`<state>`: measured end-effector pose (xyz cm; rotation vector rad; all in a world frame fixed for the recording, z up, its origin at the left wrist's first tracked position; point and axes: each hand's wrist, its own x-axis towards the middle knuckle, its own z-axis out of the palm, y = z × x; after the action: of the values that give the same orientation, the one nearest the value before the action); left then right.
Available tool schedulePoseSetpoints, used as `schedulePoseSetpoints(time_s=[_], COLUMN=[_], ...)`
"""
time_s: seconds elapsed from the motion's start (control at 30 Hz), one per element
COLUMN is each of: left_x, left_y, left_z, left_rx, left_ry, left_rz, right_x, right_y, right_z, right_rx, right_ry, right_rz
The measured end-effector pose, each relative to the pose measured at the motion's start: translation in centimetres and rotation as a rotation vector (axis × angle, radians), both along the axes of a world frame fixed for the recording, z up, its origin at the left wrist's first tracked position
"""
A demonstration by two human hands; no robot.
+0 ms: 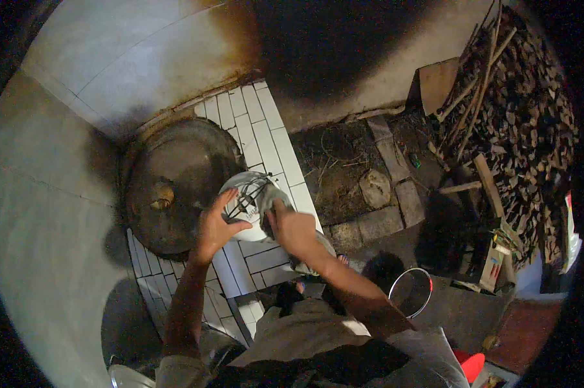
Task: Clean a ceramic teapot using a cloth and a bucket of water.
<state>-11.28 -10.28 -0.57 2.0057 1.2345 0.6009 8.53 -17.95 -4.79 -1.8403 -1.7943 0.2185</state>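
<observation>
A round white object (pixel 241 234) with black printed lines and writing stands over the white-tiled counter (pixel 267 140), beside a large dark wok (pixel 185 150). It may be a plastic container or lid; its exact kind is unclear. My left hand (pixel 219 225) grips its left side, thumb across the front and fingers along the rim. In my right hand (pixel 292 228) is a bunched grey cloth (pixel 275 199), pressed to the right side of the white object. My right fingers are partly hidden in the cloth. Inside the wok lies a small brownish item (pixel 163 195), too dim to name.
Right of the counter is a brick-edged hearth (pixel 376 220) holding ash, twigs and a pale lump (pixel 375 188). Stacked firewood (pixel 515 121) rises at the far right, with long sticks (pixel 483 87) leaning on it. A pale hoop (pixel 430 286) and a red object (pixel 471 366) are lower right.
</observation>
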Motion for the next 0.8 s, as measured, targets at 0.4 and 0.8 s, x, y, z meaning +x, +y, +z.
schedulePoseSetpoints(time_s=[0.4, 0.8], left_x=[0.0, -0.5], left_y=[-0.4, -0.3], left_z=[-0.2, -0.1], left_rx=[0.049, 0.052], left_ry=[-0.016, -0.006], left_rz=[-0.017, -0.031], right_x=[1.1, -4.3], right_y=[-4.5, -7.1], right_z=[-1.5, -4.5], right_rx=[0.007, -0.010], right_ry=[0.106, -0.108], right_rz=[0.105, 0.249])
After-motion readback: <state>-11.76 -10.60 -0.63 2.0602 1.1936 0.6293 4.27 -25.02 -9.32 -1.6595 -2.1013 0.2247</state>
